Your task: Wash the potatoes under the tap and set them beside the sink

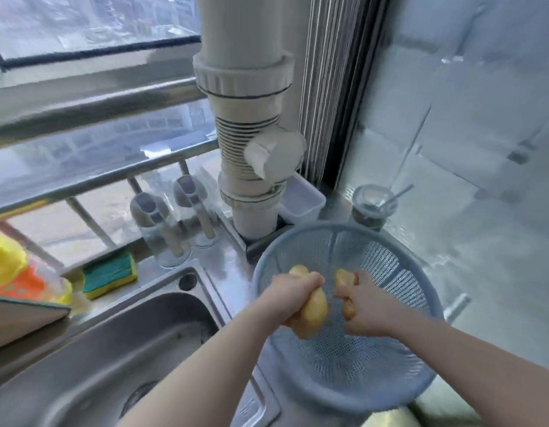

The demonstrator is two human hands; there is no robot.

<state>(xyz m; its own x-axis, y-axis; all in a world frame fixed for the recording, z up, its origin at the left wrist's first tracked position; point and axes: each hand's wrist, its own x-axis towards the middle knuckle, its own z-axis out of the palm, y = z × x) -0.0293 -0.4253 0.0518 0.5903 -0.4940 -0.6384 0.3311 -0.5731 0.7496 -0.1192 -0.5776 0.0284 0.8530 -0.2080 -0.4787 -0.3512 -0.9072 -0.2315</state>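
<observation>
1. Left hand [293, 298] grips the larger potato [313, 315], right hand [370, 306] grips the smaller potato [344, 280]. Both are over the blue colander [328, 229], on the counter beside the sink [144, 334].
2. No tap or water in view. Likely setting down or picking up; can't tell if they're washed.
3. Potatoes are pale yellow and smooth, with no visible dirt. Frame is blurred.

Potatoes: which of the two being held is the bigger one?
The larger potato is in the left hand: it bulges well below the fist, while the smaller potato in the right hand shows only small ends.
</observation>
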